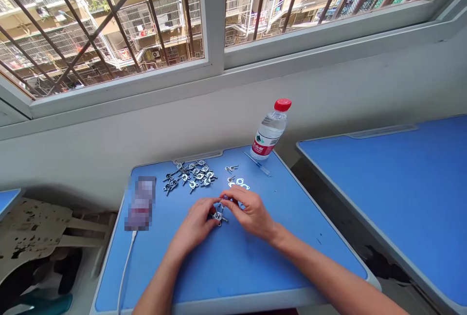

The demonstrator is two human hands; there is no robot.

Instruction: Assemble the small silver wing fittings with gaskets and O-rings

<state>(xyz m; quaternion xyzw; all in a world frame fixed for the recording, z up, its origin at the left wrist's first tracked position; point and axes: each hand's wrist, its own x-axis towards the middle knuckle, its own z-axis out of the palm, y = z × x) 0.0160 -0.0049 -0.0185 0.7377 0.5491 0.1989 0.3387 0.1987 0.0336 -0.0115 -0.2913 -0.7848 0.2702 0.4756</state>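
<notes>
My left hand (pixel 197 223) is closed, its thumb and fingers around the left side of a small silvery metal part (pixel 218 216) with short arms sticking out. Close by on the right, my right hand (pixel 250 208) pinches at the upper end of that part; anything tiny between its fingertips is too small to make out. Just beyond the right hand lie several flat metal plates (pixel 240 181) with holes in them. A little farther back are a few small metal pieces with pins (pixel 230 169). A pile of similar metal parts (pixel 195 175) spreads over the back left of the desk.
A water bottle (pixel 268 135) with a red cap stands at the desk's back right corner, beside a pen (pixel 258 164). At the left, a blurred phone-like object (pixel 140 203) trails a white cable (pixel 126 268). Another blue desk (pixel 394 183) is to the right, past a gap.
</notes>
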